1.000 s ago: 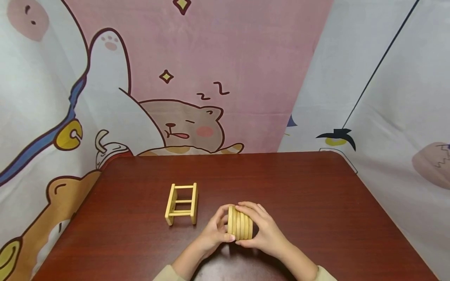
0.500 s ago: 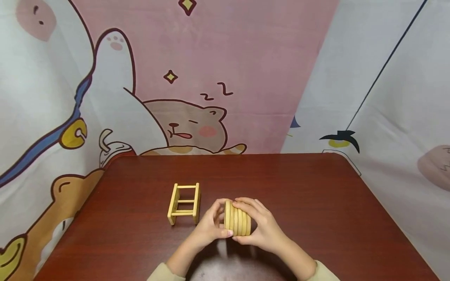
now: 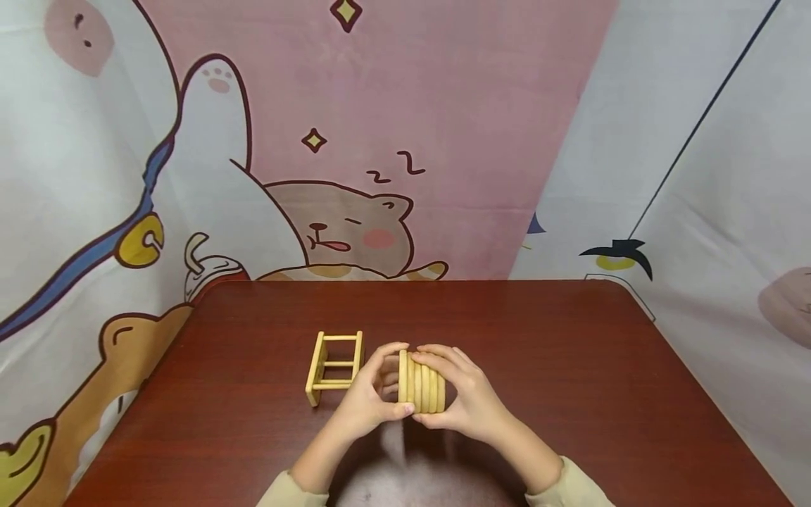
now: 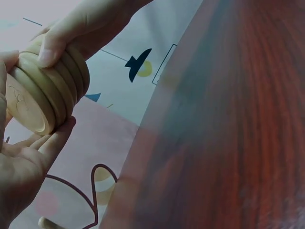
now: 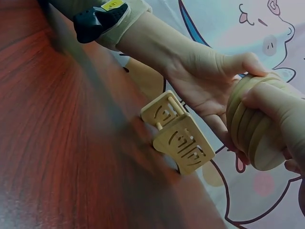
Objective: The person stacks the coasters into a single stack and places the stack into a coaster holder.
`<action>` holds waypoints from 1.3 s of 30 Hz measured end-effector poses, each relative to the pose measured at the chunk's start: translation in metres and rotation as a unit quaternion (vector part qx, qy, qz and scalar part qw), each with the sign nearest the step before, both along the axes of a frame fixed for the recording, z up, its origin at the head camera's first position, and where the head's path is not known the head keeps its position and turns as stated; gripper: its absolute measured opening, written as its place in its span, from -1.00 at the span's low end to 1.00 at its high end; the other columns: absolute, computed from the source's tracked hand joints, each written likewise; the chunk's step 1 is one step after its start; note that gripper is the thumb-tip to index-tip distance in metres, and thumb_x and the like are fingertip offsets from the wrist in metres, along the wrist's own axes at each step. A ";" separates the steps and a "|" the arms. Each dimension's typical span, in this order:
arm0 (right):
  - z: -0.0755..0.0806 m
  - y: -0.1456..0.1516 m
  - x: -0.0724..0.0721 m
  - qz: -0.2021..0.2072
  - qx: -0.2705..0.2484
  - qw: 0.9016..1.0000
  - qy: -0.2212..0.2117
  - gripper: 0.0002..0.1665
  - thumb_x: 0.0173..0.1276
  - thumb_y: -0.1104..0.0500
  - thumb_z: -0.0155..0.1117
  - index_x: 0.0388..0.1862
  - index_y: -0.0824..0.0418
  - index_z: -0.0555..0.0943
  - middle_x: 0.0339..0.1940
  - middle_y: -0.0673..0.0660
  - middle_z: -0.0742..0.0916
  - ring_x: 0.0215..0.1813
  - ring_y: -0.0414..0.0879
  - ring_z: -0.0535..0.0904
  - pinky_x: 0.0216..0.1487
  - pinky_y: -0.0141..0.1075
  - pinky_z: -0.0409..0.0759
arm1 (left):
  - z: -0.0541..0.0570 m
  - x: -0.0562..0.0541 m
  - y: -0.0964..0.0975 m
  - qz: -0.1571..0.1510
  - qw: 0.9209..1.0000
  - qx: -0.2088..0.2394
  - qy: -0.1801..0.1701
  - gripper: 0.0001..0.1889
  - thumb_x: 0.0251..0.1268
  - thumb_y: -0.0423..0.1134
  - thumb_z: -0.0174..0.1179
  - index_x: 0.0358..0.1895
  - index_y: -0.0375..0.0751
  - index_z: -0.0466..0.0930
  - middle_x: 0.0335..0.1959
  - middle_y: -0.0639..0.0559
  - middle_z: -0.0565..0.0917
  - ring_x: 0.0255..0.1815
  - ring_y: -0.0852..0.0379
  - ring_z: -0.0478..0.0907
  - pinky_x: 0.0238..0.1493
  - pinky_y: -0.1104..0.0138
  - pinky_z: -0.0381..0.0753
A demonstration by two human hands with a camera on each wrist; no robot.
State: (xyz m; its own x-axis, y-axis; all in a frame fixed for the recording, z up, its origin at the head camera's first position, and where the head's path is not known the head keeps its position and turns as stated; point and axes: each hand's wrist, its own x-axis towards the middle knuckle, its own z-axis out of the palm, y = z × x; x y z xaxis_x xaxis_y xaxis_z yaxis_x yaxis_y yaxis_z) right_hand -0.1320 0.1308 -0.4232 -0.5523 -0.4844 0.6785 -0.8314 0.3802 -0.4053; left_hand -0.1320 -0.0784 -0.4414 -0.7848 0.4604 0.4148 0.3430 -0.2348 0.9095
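Observation:
Several round wooden coasters, gathered in a stack (image 3: pixel 424 384), are held on edge above the table between both hands. My right hand (image 3: pixel 472 398) grips the stack from the right, thumb below and fingers over the top. At the left end, my left hand (image 3: pixel 362 405) pinches the outermost coaster between thumb and fingers. A thin line design shows on the stack's outer face (image 4: pixel 26 105) in the left wrist view. Behind the left hand stands a wooden rack (image 3: pixel 316 373) with rods between two side panels. The right wrist view shows cut-out slots in its panel (image 5: pixel 183 143).
The dark red-brown tabletop (image 3: pixel 538 338) has rounded far corners. A cartoon-printed cloth (image 3: pixel 469 141) hangs behind and beside it. A black device (image 5: pixel 100 21) with a yellow label is strapped at the left wrist.
Both hands and the coaster stack have shifted up and a little left in the head view. The left hand now covers part of the rack. The whole view has slid slightly.

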 end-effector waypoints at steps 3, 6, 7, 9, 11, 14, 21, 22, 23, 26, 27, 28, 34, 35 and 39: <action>0.000 -0.002 -0.003 0.003 0.001 1.000 0.004 -0.05 -0.25 0.02 0.66 0.24 0.06 0.50 0.16 0.10 0.58 0.15 -0.03 0.49 0.11 0.03 0.41 | 0.002 -0.001 -0.002 -0.005 1.000 0.011 -0.009 -0.21 -0.04 -0.54 0.36 0.30 -0.48 0.14 0.09 -0.36 0.45 0.03 -0.08 0.56 0.00 0.13 0.54; 0.003 -0.005 -0.006 0.005 0.002 1.000 0.006 -0.05 -0.25 0.02 0.65 0.24 0.05 0.50 0.16 0.10 0.58 0.16 -0.04 0.49 0.14 0.02 0.38 | 0.005 -0.002 -0.005 -0.001 1.000 0.014 -0.019 -0.24 -0.05 -0.55 0.36 0.27 -0.48 0.17 0.09 -0.35 0.45 0.04 -0.08 0.55 0.00 0.12 0.54; 0.004 -0.007 -0.007 0.007 0.002 1.000 0.006 -0.05 -0.25 0.02 0.65 0.24 0.05 0.50 0.16 0.10 0.58 0.16 -0.04 0.49 0.13 0.00 0.39 | 0.007 -0.002 -0.006 0.004 1.000 0.011 -0.020 -0.25 -0.06 -0.54 0.37 0.26 -0.47 0.19 0.09 -0.34 0.45 0.04 -0.08 0.55 0.00 0.12 0.54; 0.006 -0.010 -0.009 0.012 0.000 1.000 0.007 -0.05 -0.25 0.02 0.65 0.23 0.05 0.51 0.15 0.11 0.58 0.15 -0.04 0.49 0.11 -0.06 0.42 | 0.009 -0.003 -0.009 0.017 1.000 0.005 -0.020 -0.26 -0.08 -0.53 0.38 0.25 -0.44 0.23 0.08 -0.33 0.45 0.03 -0.08 0.55 0.00 0.13 0.54; 0.009 -0.013 -0.011 0.015 0.000 1.000 0.007 -0.06 -0.25 0.02 0.65 0.23 0.05 0.51 0.16 0.09 0.58 0.15 -0.04 0.48 0.10 -0.09 0.44 | 0.011 -0.004 -0.012 0.031 0.999 -0.002 -0.016 -0.26 -0.09 -0.52 0.39 0.25 -0.40 0.26 0.08 -0.32 0.46 0.02 -0.07 0.54 0.00 0.15 0.54; 0.011 -0.019 -0.015 0.023 -0.004 1.000 0.010 -0.06 -0.25 0.02 0.65 0.23 0.06 0.51 0.16 0.09 0.57 0.13 -0.04 0.47 0.05 -0.14 0.48 | 0.014 -0.006 -0.018 0.051 0.999 -0.010 -0.006 -0.25 -0.11 -0.50 0.42 0.25 -0.38 0.29 0.07 -0.30 0.48 0.01 -0.05 0.54 0.00 0.17 0.54; 0.016 -0.035 -0.028 0.039 -0.009 0.999 0.022 -0.05 -0.26 0.04 0.66 0.23 0.09 0.51 0.14 0.11 0.58 0.14 -0.03 0.49 0.07 -0.12 0.46 | 0.018 -0.012 -0.033 0.099 0.994 -0.031 0.030 -0.26 -0.15 -0.54 0.41 0.24 -0.32 0.35 0.03 -0.11 0.58 0.04 0.04 0.49 0.04 0.24 0.46; 0.016 -0.037 -0.029 0.041 -0.010 0.999 0.024 -0.05 -0.26 0.04 0.67 0.23 0.10 0.51 0.14 0.11 0.58 0.14 -0.03 0.49 0.08 -0.12 0.45 | 0.018 -0.014 -0.035 0.099 0.994 -0.030 0.035 -0.26 -0.15 -0.55 0.40 0.24 -0.34 0.34 0.03 -0.10 0.59 0.04 0.04 0.50 0.05 0.24 0.45; 0.017 -0.039 -0.031 0.044 -0.011 0.999 0.026 -0.05 -0.26 0.04 0.67 0.22 0.11 0.51 0.14 0.11 0.58 0.14 -0.03 0.49 0.08 -0.11 0.45 | 0.018 -0.014 -0.037 0.100 0.994 -0.028 0.035 -0.26 -0.15 -0.56 0.39 0.24 -0.35 0.34 0.03 -0.08 0.59 0.03 0.04 0.51 0.06 0.24 0.45; 0.018 -0.046 -0.035 0.050 -0.012 0.998 0.031 -0.05 -0.26 0.03 0.67 0.22 0.12 0.51 0.14 0.10 0.58 0.15 -0.04 0.49 0.09 -0.13 0.44 | 0.019 -0.017 -0.044 0.092 0.995 -0.018 0.031 -0.25 -0.13 -0.59 0.37 0.26 -0.38 0.30 0.04 -0.04 0.59 0.00 0.04 0.54 -0.02 0.23 0.51; 0.019 -0.048 -0.037 0.051 -0.012 0.998 0.033 -0.05 -0.26 0.03 0.67 0.22 0.13 0.51 0.14 0.11 0.58 0.15 -0.04 0.49 0.09 -0.13 0.44 | 0.019 -0.018 -0.046 0.090 0.995 -0.017 0.030 -0.24 -0.12 -0.60 0.37 0.27 -0.38 0.29 0.04 -0.02 0.59 -0.01 0.04 0.55 -0.05 0.23 0.52; 0.019 -0.050 -0.038 0.052 -0.012 0.998 0.035 -0.05 -0.26 0.03 0.67 0.22 0.13 0.51 0.14 0.11 0.58 0.15 -0.04 0.49 0.09 -0.14 0.44 | 0.019 -0.019 -0.049 0.089 0.995 -0.015 0.031 -0.24 -0.12 -0.61 0.36 0.28 -0.39 0.28 0.04 -0.01 0.59 -0.03 0.04 0.56 -0.07 0.22 0.54; 0.022 -0.063 -0.044 0.055 -0.007 0.998 0.041 -0.04 -0.27 0.03 0.68 0.22 0.13 0.51 0.13 0.11 0.58 0.12 -0.05 0.49 0.08 -0.21 0.45 | 0.019 -0.023 -0.062 0.105 0.993 -0.012 0.051 -0.21 -0.14 -0.64 0.36 0.30 -0.42 0.29 0.04 -0.01 0.58 -0.05 0.07 0.57 -0.07 0.20 0.55; 0.022 -0.065 -0.045 0.055 -0.005 0.998 0.040 -0.04 -0.27 0.02 0.68 0.22 0.13 0.51 0.14 0.11 0.58 0.11 -0.05 0.48 0.08 -0.22 0.46 | 0.019 -0.024 -0.064 0.107 0.993 -0.013 0.054 -0.21 -0.15 -0.64 0.36 0.30 -0.42 0.29 0.05 -0.01 0.57 -0.05 0.07 0.57 -0.07 0.20 0.55; 0.022 -0.071 -0.049 0.052 0.001 0.998 0.041 -0.03 -0.28 0.02 0.68 0.21 0.13 0.51 0.12 0.10 0.58 0.11 -0.06 0.48 0.08 -0.23 0.45 | 0.020 -0.025 -0.070 0.108 0.993 -0.013 0.051 -0.22 -0.12 -0.64 0.34 0.30 -0.42 0.28 0.07 -0.02 0.54 -0.02 0.08 0.56 -0.11 0.20 0.57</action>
